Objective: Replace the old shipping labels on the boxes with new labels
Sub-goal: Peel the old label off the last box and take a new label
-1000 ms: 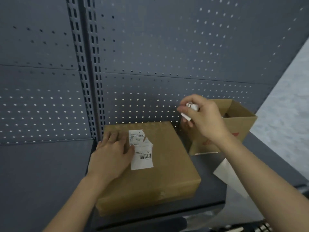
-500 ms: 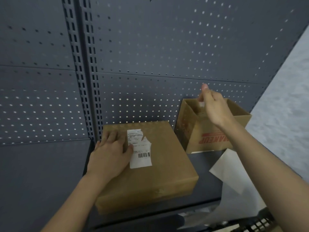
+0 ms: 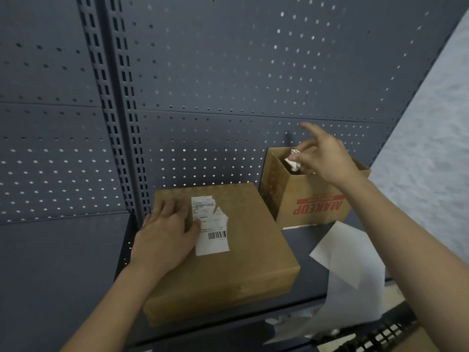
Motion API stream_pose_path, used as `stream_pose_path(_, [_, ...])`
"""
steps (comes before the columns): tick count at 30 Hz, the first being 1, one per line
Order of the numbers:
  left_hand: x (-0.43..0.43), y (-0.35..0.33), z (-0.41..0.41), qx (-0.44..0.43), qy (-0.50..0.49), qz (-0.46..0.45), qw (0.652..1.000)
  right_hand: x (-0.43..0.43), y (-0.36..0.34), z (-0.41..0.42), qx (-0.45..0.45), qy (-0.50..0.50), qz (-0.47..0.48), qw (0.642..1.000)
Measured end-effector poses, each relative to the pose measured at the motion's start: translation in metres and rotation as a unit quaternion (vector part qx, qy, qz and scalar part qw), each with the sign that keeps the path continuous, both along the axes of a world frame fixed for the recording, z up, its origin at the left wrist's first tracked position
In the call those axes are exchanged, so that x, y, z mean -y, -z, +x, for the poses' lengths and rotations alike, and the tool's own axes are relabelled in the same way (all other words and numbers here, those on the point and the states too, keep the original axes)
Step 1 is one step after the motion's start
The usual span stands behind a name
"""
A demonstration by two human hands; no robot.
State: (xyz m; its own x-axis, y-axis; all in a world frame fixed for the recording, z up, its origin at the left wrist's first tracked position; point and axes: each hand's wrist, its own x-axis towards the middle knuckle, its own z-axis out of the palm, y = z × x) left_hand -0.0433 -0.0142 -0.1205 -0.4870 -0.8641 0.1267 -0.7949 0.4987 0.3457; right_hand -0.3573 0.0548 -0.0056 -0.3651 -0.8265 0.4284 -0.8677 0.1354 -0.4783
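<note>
Binning the torn scrap, R side.
R hand (image 3: 327, 158) fingers (image 3: 312, 132) splayed over MAKEUP box (image 3: 317, 204), label wad (image 3: 294, 162) at tips; can't tell if pinched. Old label (image 3: 210, 229) down-left on parcel (image 3: 228, 275), long axis front-to-back, touching thumb of flat L hand (image 3: 167, 232); L nearer.

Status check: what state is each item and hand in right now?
Flat box: closed.
Old label: partly torn, on flat box.
Left hand: flat on flat box.
MAKEUP box: open-topped, print upside down.
Crumpled scrap: at right hand fingertips over MAKEUP box; grip unclear.
White sheet: overhanging shelf edge.
</note>
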Motion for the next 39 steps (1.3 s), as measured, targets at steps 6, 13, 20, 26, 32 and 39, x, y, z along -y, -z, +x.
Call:
stream_pose_path(6, [0.000,0.001,0.000,-0.009,0.000,-0.006,1.000,0.008,0.006,-0.013,-0.050,-0.008,-0.028,0.998])
stream_pose_path(13, [0.000,0.001,0.000,-0.019,-0.002,-0.004,1.000,0.008,0.009,-0.014,-0.104,-0.034,0.074,0.991])
stream_pose_path(20, [-0.003,0.000,0.000,-0.025,-0.006,-0.005,1.000,0.009,0.009,-0.015,-0.090,0.003,0.095,0.991])
stream_pose_path(26, [-0.001,0.002,0.000,-0.027,-0.004,-0.012,1.000,0.008,0.010,-0.014,-0.079,0.008,0.057,0.995])
stream_pose_path(32, [0.001,0.006,0.000,-0.026,-0.005,-0.013,1.000,0.011,0.012,-0.020,-0.152,0.007,0.061,0.987])
stream_pose_path(39, [0.001,0.006,0.000,-0.028,-0.004,-0.020,0.999,0.008,0.012,-0.014,-0.101,0.017,0.038,0.994])
